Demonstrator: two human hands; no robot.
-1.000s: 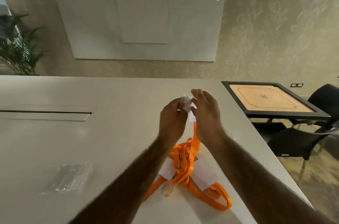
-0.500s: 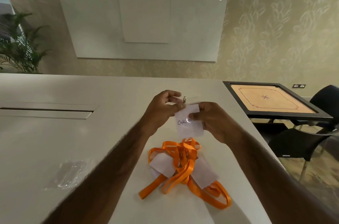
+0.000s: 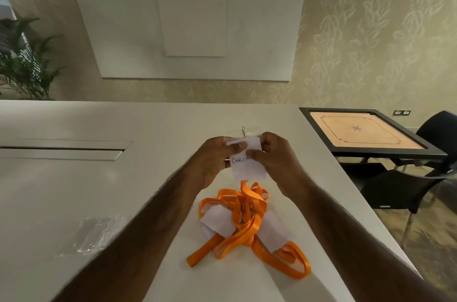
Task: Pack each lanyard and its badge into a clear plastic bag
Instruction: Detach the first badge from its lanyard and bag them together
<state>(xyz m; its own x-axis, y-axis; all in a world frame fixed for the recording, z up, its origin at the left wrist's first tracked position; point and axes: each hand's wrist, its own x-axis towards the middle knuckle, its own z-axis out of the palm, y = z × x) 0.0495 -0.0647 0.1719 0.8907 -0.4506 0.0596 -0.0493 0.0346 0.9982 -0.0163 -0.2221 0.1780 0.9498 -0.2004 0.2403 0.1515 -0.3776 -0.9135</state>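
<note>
Badge (image 3: 247,168) marked "CHROM" now faces the camera, squared up between both hands; a second ago it was pinched edge-on and barely showed. The left hand (image 3: 212,160) and right hand (image 3: 274,160) sit close together, thumbs pressed on the card, fingers behind. A metal clip (image 3: 243,129) and a clear plastic edge (image 3: 232,134) stand at its 12 o'clock. Its orange lanyard (image 3: 244,186) hangs at 6 o'clock toward the pile (image 3: 247,222) on the desk (image 3: 74,190). Spare clear bags (image 3: 94,232) lie at 8 o'clock. Bagging looks barely begun.
</note>
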